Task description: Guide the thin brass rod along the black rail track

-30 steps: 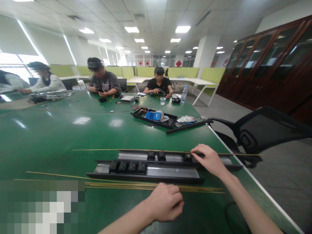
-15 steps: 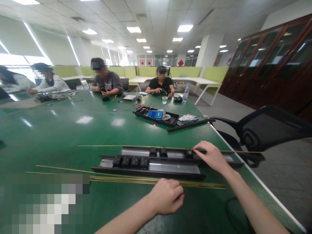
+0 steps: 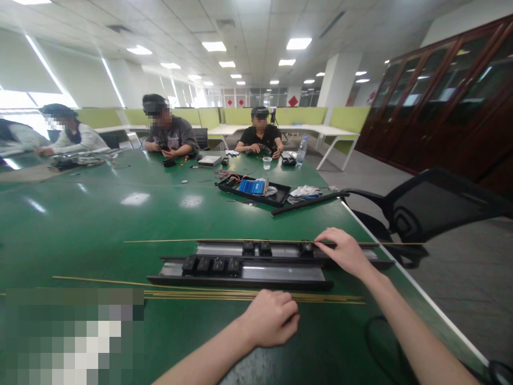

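Two black-edged channel rails (image 3: 280, 273) with silvery floors lie side by side across the green table. Several black blocks (image 3: 203, 264) sit in a row inside the nearer one; three more stand in the farther one. Along the farther rail runs a long thin brass-coloured rod (image 3: 168, 240), its right end reaching past the table edge. My right hand (image 3: 343, 252) pinches this rod with thumb and fingertips, right beside the rightmost black block (image 3: 306, 248). Loosely curled, my left hand (image 3: 273, 318) rests on the table just in front of several similar rods (image 3: 192, 294).
Farther back are a black tray (image 3: 282, 199) holding a blue finned part, gloves (image 3: 304, 193) and a black strip (image 3: 306, 204). A plastic cup (image 3: 266, 162) and a bottle (image 3: 302, 151) stand beyond. Several people sit around the table. An office chair (image 3: 425, 214) stands at the right edge.
The whole view has shifted slightly. Both hands, the rod and the blocks keep about the same places relative to each other.
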Available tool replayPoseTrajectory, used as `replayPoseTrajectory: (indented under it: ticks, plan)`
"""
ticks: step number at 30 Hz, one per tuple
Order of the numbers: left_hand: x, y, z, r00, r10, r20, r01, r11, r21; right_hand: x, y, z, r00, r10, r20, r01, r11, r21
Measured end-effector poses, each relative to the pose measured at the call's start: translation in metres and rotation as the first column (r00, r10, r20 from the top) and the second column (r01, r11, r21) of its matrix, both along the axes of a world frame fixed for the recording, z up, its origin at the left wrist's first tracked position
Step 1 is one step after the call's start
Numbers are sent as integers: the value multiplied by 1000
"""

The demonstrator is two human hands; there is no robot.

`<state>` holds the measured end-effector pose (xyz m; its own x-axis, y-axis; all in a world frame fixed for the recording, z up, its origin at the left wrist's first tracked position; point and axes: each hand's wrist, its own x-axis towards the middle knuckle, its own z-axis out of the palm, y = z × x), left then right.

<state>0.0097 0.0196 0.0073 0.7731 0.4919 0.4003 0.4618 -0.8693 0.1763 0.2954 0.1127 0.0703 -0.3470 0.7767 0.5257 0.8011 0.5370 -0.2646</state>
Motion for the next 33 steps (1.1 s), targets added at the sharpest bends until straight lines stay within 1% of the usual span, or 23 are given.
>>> replayPoseTrajectory:
  ticks: [8,14,27,33]
  plan:
    - [-1,0,2,1000,1,-29,-1,1000,-11,2,3,-3,1000,4,10,-4,1000,-5]
    - [-1,1,0,1000,-7,-24,6,999,-35,3,1,-1,1000,1,13,-1,1000,-2]
    - [-1,0,4,1000,-3,-25,2,999,-33,7,3,-3,1000,3,15,-2,1000,-29]
    - [-1,0,5,1000,0,-25,0,1000,-27,8,3,-4,1000,0,19,1,1000,-9]
